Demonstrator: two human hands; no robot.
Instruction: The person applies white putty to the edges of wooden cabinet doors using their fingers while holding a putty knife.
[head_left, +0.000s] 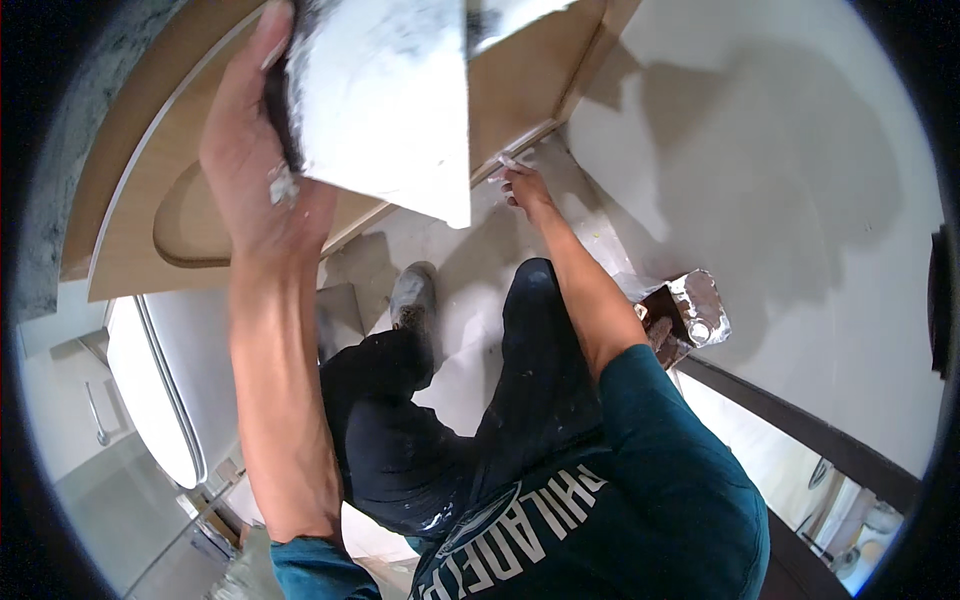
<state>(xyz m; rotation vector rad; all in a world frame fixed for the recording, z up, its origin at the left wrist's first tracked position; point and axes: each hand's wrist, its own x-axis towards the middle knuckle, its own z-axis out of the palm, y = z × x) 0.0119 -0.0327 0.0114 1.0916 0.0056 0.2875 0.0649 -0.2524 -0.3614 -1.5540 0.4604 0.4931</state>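
Note:
My left hand [262, 170] is raised at the upper left, closed around the dark edge of a flat, white-smeared plate [385, 100]. White paste sticks to the back of this hand near the wrist. The plate narrows to a pointed corner at its lower right, and its top runs out of the picture. Lower and farther right, my right hand [525, 188] reaches to the bottom edge of a light wooden panel [520, 85]. Its fingers are curled, with white stuff at the fingertips. Whatever they hold is too small to make out.
A silvery open container [700, 308] with brown things inside stands by my right forearm, against a pale wall [790, 150]. A white rounded fixture [150, 390] is at the left. My shoe [413, 295] rests on the pale floor [465, 265]. Dark trim [800, 420] runs at the lower right.

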